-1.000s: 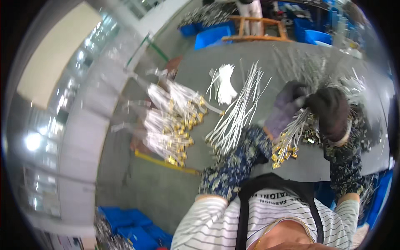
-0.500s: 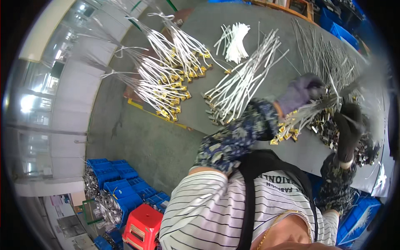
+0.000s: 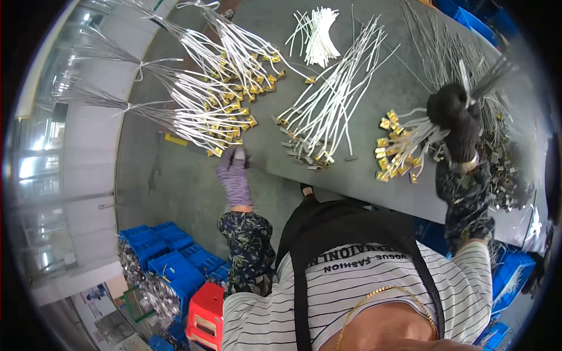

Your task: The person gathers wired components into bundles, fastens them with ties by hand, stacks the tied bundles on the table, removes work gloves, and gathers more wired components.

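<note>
Tied white cable bundles (image 3: 202, 88) lie along the left edge of the surface (image 3: 364, 137); just beside their gold ends is the left hand (image 3: 235, 175), grip too blurred to tell; loose white cables (image 3: 331, 96), open room, a gold-ended bundle (image 3: 417, 136) clenched in the right hand (image 3: 456, 117), then a metal-ended pile (image 3: 504, 169)

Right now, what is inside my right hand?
The right hand holds a bundle of strands, with gold-coloured pieces at one end. The gripped stretch is covered from view.

the left glove (image 3: 235, 174) is mottled purple, the right glove (image 3: 458, 117) black.
</note>
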Action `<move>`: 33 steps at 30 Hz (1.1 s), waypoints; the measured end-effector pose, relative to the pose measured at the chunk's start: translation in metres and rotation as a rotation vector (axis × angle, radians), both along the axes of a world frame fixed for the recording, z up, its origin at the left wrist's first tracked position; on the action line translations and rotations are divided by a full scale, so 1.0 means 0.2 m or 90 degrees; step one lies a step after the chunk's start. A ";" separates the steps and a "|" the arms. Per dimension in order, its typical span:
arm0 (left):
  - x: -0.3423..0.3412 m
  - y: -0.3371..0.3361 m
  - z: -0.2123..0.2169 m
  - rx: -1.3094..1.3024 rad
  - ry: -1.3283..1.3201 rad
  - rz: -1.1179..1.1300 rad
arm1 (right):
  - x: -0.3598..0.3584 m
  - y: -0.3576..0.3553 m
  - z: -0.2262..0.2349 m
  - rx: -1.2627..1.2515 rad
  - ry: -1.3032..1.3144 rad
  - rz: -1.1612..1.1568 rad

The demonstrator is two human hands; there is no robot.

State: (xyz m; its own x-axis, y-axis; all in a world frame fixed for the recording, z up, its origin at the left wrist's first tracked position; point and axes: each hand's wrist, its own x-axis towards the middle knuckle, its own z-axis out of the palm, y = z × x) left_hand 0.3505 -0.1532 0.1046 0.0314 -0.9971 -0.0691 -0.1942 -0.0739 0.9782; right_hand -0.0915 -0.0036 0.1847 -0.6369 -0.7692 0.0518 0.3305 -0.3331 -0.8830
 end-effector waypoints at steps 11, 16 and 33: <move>-0.30 -0.63 -0.21 0.015 -0.095 -0.273 | 0.06 -0.18 0.08 0.188 0.429 -0.360; -0.57 -1.02 -0.24 -0.079 -0.164 -0.188 | 0.20 0.13 -0.27 0.362 0.272 -0.417; -0.82 -1.14 -0.43 -0.198 -0.587 -0.116 | 0.51 -0.06 -0.82 0.537 0.267 0.231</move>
